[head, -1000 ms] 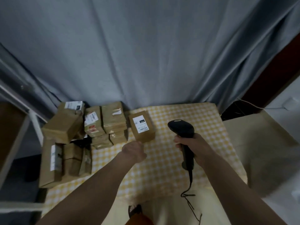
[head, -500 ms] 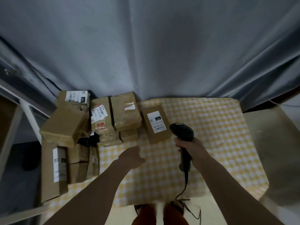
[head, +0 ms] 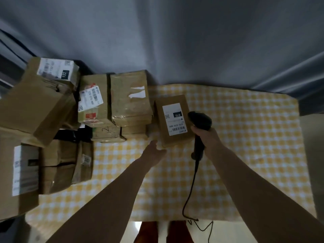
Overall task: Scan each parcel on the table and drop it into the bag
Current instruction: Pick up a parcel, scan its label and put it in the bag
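A flat brown cardboard parcel (head: 172, 121) with a white label lies on the yellow-checked table (head: 245, 137), beside stacked brown boxes (head: 130, 98). The left hand (head: 155, 151) touches its near edge, grasp unclear; the right hand (head: 206, 136) grips a black corded barcode scanner (head: 199, 120) beside it.

Just one view here, taken from a head-worn wide-angle camera, aimed forward and steeply down over the table (head: 245, 155). Both forearms are seen reaching up from the bottom edge, so the work area is caught pretty close. The grey curtain (head: 175, 41) is seen across the top, with edges bent by the lens. No second view is given for overlap.
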A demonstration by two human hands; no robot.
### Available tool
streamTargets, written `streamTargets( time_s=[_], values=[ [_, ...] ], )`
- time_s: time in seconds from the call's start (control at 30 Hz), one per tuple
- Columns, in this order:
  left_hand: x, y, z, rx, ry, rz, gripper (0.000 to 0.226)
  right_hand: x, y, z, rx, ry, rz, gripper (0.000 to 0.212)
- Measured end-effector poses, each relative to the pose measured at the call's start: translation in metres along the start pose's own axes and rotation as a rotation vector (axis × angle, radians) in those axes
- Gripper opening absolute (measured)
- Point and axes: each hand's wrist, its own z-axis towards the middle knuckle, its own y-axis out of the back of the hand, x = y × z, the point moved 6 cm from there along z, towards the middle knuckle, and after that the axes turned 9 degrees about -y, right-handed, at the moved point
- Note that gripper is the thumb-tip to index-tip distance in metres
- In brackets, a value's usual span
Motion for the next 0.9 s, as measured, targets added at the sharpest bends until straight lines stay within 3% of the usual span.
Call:
streamTargets(
  time_s=[0.13, 0.3, 0.53, 0.67, 0.8, 0.9],
  values=[
    [0.009, -0.018, 0.027, -0.037, 0.094, -0.334, 0.069, -0.008, -0.008, 0.030, 0.036, -0.022, -0.027, 0.020],
    [0.015, -0.031, 0.025, -0.059, 0.076, -0.407, 0.064, -0.024, -0.003, 0.031, 0.037, 0.004, -0.083, 0.028],
    [0.009, -0.038, -0.021, -0.256, 0.064, -0.599, 0.097, -0.039, 0.027, -0.034, 0.018, 0.004, 0.058, 0.014],
    [-0.001, -0.043, -0.049, -0.339, 0.045, -0.827, 0.082, -0.042, 0.029, -0.080, 0.052, 0.057, 0.086, 0.012],
    [-0.011, -0.032, -0.079, -0.416, 0.054, -0.878, 0.092, -0.033, 0.033, -0.117, 0.100, 0.090, 0.092, 0.012],
    [-0.019, -0.006, -0.104, -0.449, -0.023, -0.862, 0.087, -0.024, 0.036, -0.139, 0.156, 0.091, 0.005, 0.017]
  ],
)
